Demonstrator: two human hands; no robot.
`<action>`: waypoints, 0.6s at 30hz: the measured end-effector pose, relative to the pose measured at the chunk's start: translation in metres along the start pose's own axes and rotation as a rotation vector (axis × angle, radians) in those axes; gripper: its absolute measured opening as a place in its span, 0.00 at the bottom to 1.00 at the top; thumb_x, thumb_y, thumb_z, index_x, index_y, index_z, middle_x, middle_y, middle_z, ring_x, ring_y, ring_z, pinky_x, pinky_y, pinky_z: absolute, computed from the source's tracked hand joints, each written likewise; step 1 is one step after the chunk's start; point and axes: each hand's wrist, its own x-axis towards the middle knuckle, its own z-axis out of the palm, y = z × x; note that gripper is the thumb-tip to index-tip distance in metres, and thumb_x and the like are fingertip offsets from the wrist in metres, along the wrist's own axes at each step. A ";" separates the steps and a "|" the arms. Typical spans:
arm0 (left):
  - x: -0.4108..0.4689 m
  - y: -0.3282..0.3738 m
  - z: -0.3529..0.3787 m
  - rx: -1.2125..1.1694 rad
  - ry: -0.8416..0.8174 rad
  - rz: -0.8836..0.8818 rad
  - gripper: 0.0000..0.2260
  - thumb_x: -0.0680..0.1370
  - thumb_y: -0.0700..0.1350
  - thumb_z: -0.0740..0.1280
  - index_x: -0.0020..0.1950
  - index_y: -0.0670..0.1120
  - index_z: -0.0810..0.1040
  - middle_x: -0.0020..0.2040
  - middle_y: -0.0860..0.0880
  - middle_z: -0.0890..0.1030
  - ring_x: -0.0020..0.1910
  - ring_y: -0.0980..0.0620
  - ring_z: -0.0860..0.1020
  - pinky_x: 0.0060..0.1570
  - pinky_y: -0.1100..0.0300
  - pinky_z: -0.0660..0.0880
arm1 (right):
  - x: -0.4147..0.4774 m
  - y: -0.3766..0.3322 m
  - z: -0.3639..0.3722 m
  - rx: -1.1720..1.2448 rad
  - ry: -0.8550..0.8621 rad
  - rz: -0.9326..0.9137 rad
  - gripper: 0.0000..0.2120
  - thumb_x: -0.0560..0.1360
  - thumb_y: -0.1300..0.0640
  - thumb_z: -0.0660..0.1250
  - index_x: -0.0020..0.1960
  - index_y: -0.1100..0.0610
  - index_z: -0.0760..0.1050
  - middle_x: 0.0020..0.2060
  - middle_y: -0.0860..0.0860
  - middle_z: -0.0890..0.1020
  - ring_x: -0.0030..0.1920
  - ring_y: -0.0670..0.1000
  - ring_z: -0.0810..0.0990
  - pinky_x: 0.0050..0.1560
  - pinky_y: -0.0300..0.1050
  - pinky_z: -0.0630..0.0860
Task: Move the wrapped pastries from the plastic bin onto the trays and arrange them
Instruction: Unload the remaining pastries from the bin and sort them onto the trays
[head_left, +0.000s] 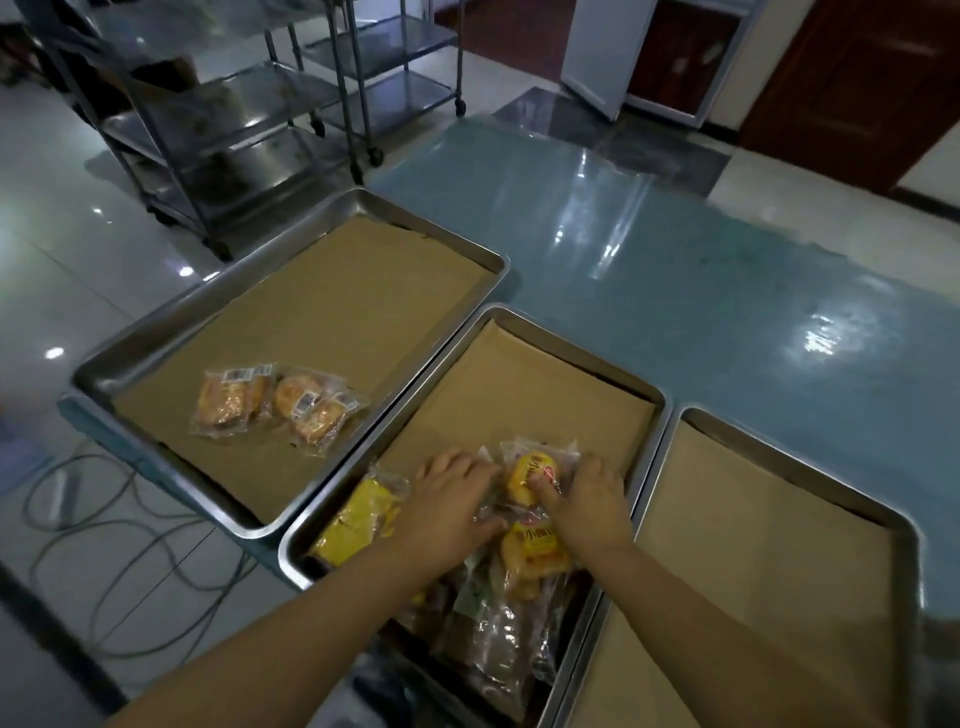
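Observation:
Three paper-lined steel trays lie side by side on a blue table. The left tray carries two wrapped pastries. On the middle tray lies a heap of wrapped pastries: a yellow pack at the left, an orange one lower down, darker packs nearest me. My left hand rests on the heap with fingers spread flat. My right hand pinches the wrapper of a yellow pastry at the heap's far end. The right tray holds only paper. No plastic bin shows.
The blue table stretches away behind the trays. Steel shelf carts on wheels stand on the tiled floor at the upper left. Cables trail over the floor left of the table. A white cabinet and brown doors stand at the back.

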 end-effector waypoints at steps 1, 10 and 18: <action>0.002 -0.003 0.001 0.014 -0.006 0.036 0.26 0.71 0.61 0.65 0.67 0.54 0.67 0.65 0.54 0.70 0.68 0.52 0.58 0.61 0.57 0.54 | -0.001 0.001 0.001 -0.046 0.022 0.006 0.32 0.73 0.40 0.66 0.66 0.61 0.65 0.60 0.58 0.71 0.61 0.58 0.68 0.59 0.50 0.67; 0.008 -0.009 -0.006 0.046 -0.104 0.241 0.30 0.68 0.69 0.53 0.57 0.51 0.75 0.56 0.52 0.76 0.59 0.53 0.64 0.51 0.58 0.55 | -0.006 -0.016 0.001 -0.034 0.013 0.163 0.29 0.71 0.47 0.70 0.67 0.57 0.68 0.59 0.56 0.76 0.59 0.57 0.72 0.58 0.50 0.70; 0.011 0.009 -0.008 0.209 -0.239 0.274 0.33 0.67 0.71 0.54 0.55 0.45 0.76 0.54 0.48 0.72 0.57 0.48 0.64 0.57 0.53 0.59 | -0.036 -0.016 -0.029 0.516 0.360 0.420 0.12 0.71 0.59 0.70 0.54 0.54 0.76 0.44 0.48 0.79 0.42 0.47 0.78 0.34 0.34 0.67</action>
